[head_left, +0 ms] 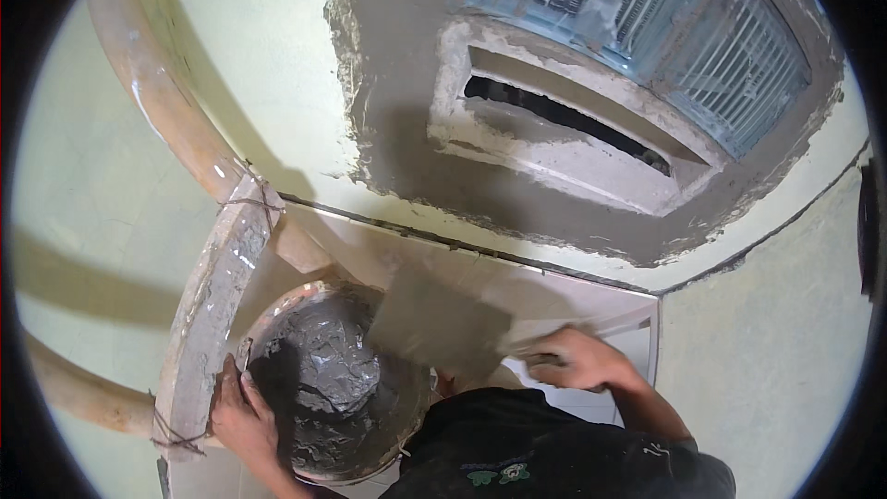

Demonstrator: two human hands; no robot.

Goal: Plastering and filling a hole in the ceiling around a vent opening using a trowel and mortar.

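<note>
My right hand point(577, 358) is closed round the handle of a plastering trowel point(442, 322). Its rectangular grey blade, slightly blurred, points left and hangs over the right edge of a round bucket point(312, 290). Wet grey mortar point(337, 360) fills much of the bucket, lumpy and shiny on top. At the bucket's left side my left hand point(242, 416) grips the rim, its fingers close beside a mortar-smeared plank point(217, 305). Part of the left hand's grip is hard to make out.
Wooden poles point(166, 102) are tied to the plank with wire at the left. Ahead, fresh grey plaster point(397, 157) surrounds a recessed slot point(564, 125) in the pale green wall. Above it is a louvred window point(637, 18) under clear plastic. Another wall point(758, 360) stands at right.
</note>
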